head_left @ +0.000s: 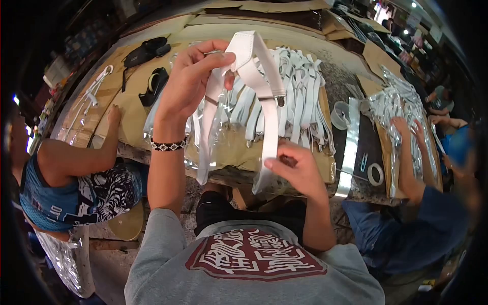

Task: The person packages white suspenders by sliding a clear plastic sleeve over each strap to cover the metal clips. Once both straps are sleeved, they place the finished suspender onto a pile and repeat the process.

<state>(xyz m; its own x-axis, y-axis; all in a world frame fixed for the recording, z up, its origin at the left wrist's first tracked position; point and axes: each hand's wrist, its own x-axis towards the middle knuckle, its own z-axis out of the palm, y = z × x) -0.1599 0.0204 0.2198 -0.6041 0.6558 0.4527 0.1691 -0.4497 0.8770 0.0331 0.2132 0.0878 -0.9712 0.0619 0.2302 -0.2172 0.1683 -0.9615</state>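
Note:
Raised in front of me is a pair of white suspenders [271, 119], its stitched back patch at the top and its straps hanging down. My left hand [192, 76] pinches it by that patch between thumb and fingers. Lower down, my right hand [300, 168] is closed on one hanging strap near its lower end. A small metal clip shows on a strap at mid height. Behind, a spread of more white suspenders [300, 101] lies on the cardboard-covered table [127, 109], partly hidden by the pair I hold.
A tape dispenser [153, 86] and a black bag [146, 52] lie at the left. On the right are a clear plastic tub [340, 116], a tape roll [375, 174] and plastic-wrapped suspenders [401, 109] under a co-worker's hands. Another person sits at the left.

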